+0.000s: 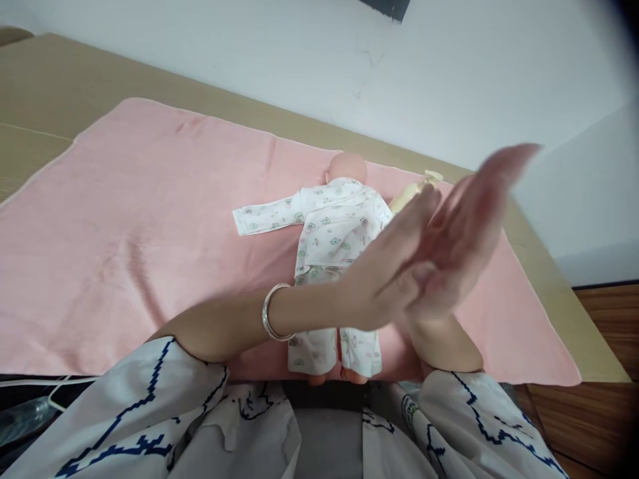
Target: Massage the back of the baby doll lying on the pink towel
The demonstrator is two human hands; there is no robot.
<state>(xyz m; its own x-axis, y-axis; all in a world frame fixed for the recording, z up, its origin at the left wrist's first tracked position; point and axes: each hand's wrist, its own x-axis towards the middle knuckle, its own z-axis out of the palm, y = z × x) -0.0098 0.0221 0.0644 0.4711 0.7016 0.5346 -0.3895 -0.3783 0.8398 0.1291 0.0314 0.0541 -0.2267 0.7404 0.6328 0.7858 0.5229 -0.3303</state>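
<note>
My left hand (389, 266), a silver bangle on its wrist, rests against my right hand (464, 246), palm to palm. Both have their fingers stretched out, and nothing shows between them. Motion blurs the right hand. Below and left of them lies a baby doll (348, 166) with no face showing. It wears a white printed top (332, 226) and matching trousers (312, 352). One sleeve reaches out to the left; the other side is partly covered by my hands. Just beyond my left fingertips is a pale yellow, glossy item (407, 196), mostly hidden.
A pink blanket (164, 179) spreads under the doll, with a few creases on its left. It covers much of a light wooden table (200, 86). A white wall (299, 60) rises behind. Brown wooden furniture (589, 412) stands at the lower right.
</note>
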